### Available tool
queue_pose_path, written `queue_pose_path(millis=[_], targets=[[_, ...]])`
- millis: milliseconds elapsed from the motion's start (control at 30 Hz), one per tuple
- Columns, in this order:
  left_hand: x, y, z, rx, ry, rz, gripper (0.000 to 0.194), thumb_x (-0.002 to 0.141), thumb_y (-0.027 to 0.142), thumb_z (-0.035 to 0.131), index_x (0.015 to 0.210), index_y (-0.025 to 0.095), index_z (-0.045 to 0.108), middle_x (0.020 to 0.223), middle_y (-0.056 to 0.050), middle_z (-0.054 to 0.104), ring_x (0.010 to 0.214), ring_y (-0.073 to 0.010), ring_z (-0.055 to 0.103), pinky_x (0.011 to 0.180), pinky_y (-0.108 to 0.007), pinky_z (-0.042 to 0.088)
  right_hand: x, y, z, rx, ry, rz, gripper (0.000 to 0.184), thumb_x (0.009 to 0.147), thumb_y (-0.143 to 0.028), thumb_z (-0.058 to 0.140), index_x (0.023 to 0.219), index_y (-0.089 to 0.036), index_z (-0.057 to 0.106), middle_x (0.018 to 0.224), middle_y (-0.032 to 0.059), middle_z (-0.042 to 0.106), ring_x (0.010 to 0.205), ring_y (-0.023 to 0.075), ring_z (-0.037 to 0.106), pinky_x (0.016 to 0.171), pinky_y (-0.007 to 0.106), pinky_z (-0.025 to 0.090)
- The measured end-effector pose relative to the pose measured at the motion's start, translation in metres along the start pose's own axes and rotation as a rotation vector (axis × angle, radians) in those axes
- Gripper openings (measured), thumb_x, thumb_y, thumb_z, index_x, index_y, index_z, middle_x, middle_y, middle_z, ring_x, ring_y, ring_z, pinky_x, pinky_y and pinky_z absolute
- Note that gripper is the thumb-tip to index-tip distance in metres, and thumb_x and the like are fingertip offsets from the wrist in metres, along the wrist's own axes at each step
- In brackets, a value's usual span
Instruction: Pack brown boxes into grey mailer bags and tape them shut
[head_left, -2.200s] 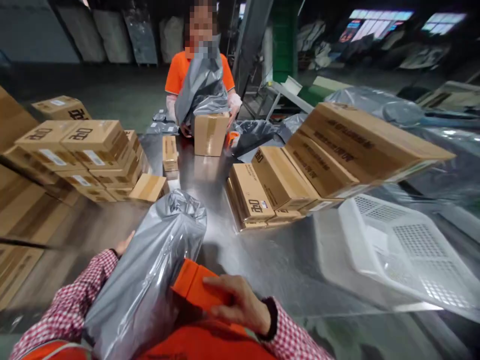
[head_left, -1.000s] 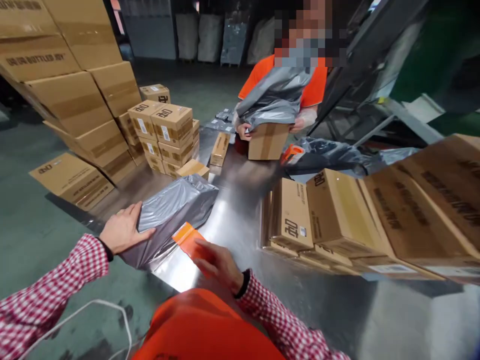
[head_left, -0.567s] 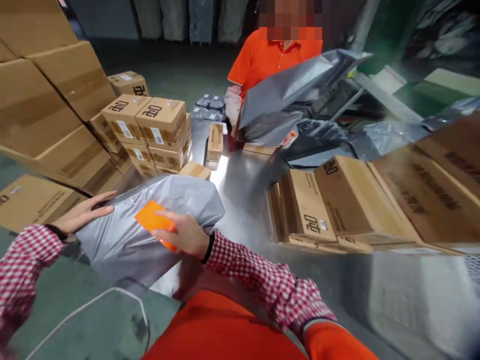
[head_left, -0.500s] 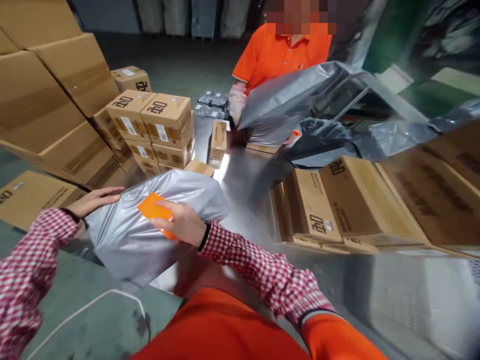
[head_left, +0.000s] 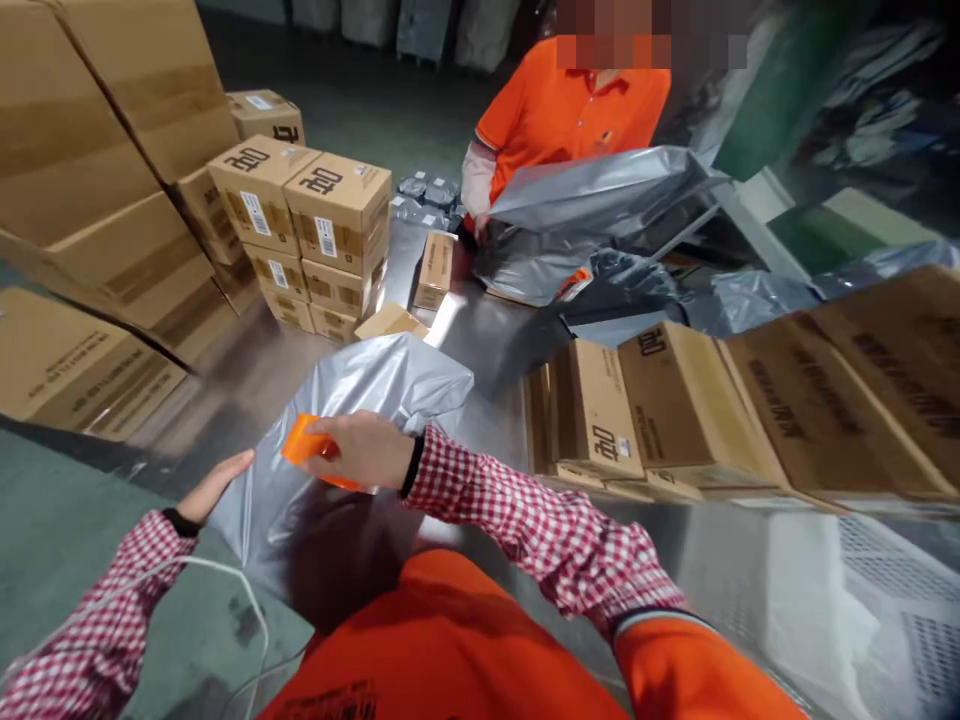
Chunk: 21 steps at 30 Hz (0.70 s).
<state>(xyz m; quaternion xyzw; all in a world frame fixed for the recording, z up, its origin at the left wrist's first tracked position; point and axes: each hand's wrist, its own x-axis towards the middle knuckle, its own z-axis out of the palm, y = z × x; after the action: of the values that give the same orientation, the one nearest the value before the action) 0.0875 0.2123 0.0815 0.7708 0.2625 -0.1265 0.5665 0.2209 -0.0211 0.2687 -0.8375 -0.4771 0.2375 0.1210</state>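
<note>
One hand gripping orange dispenser (head_left: 307, 440), grey bag (head_left: 255, 500)

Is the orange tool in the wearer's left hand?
No, the right hand grips the orange tool over the gray bag, while the left hand is at the bag's edge.

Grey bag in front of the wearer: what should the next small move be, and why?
Probably smooth the grey bag with the left hand: the plastic is creased, that hand is at its left edge, and the right hand holds the orange tool.
</note>
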Motion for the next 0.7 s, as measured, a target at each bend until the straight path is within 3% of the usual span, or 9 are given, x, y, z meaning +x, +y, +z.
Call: queue_pose_path(millis=[133, 233, 367, 467, 567, 700], targets=[[-0.022, -0.007, 0.023, -0.043, 0.035, 0.003, 0.109, 0.053, 0.099, 0.047, 0.115, 0.013, 0.071, 0.141, -0.012, 0.055, 0.141, -0.0332, 0.041, 0.119, -0.043, 0.034, -0.037, 0.005, 0.009, 0.017, -0.010, 0.004, 0.030, 0.089, -0.045, 0.059, 0.110, -0.026, 0.068, 0.092, 0.0021, 0.072, 0.085, 0.0196, 0.067, 0.072, 0.027, 0.045], [-0.046, -0.012, 0.061, -0.042, -0.002, 0.019, 0.097, 0.064, 0.095, 0.043, 0.114, 0.017, 0.073, 0.140, -0.008, 0.057, 0.136, -0.0296, 0.049, 0.116, -0.038, 0.039, -0.076, 0.023, 0.025, 0.037, -0.013, 0.016, 0.035, 0.089, -0.045, 0.059, 0.120, -0.029, 0.067, 0.100, 0.0023, 0.074, 0.092, 0.0215, 0.069, 0.078, 0.029, 0.049], [-0.069, -0.011, 0.105, 0.035, 0.007, 0.029, 0.091, 0.069, 0.091, 0.039, 0.110, 0.019, 0.075, 0.138, -0.007, 0.059, 0.134, -0.0297, 0.051, 0.114, -0.038, 0.040, -0.114, 0.051, 0.047, 0.101, -0.015, 0.040, 0.048, 0.090, -0.047, 0.058, 0.133, -0.027, 0.062, 0.113, 0.0047, 0.073, 0.104, 0.0232, 0.069, 0.092, 0.033, 0.051], [-0.074, 0.006, 0.117, 0.138, 0.043, 0.023, 0.081, 0.082, 0.078, 0.037, 0.116, 0.014, 0.072, 0.132, -0.009, 0.065, 0.126, -0.0301, 0.059, 0.112, -0.039, 0.042, -0.117, 0.057, 0.049, 0.126, -0.029, 0.021, 0.052, 0.089, -0.052, 0.060, 0.134, -0.025, 0.063, 0.118, 0.0055, 0.072, 0.108, 0.0244, 0.068, 0.094, 0.034, 0.052], [-0.067, 0.031, 0.129, 0.265, 0.182, 0.054, 0.072, 0.096, 0.059, 0.023, 0.133, 0.010, 0.060, 0.144, -0.011, 0.056, 0.136, -0.0267, 0.049, 0.117, -0.038, 0.033, -0.105, 0.047, 0.040, 0.084, -0.044, 0.033, 0.048, 0.089, -0.050, 0.063, 0.127, -0.022, 0.068, 0.118, 0.0072, 0.072, 0.108, 0.0246, 0.068, 0.093, 0.033, 0.052], [-0.049, 0.054, 0.154, 0.459, 0.276, -0.005, 0.062, 0.100, 0.051, 0.027, 0.130, 0.008, 0.060, 0.139, -0.023, 0.058, 0.132, -0.0374, 0.052, 0.110, -0.052, 0.038, -0.102, 0.031, 0.030, 0.010, -0.085, 0.033, 0.037, 0.090, -0.042, 0.065, 0.115, -0.016, 0.074, 0.109, 0.0085, 0.074, 0.104, 0.0240, 0.068, 0.089, 0.030, 0.052]])
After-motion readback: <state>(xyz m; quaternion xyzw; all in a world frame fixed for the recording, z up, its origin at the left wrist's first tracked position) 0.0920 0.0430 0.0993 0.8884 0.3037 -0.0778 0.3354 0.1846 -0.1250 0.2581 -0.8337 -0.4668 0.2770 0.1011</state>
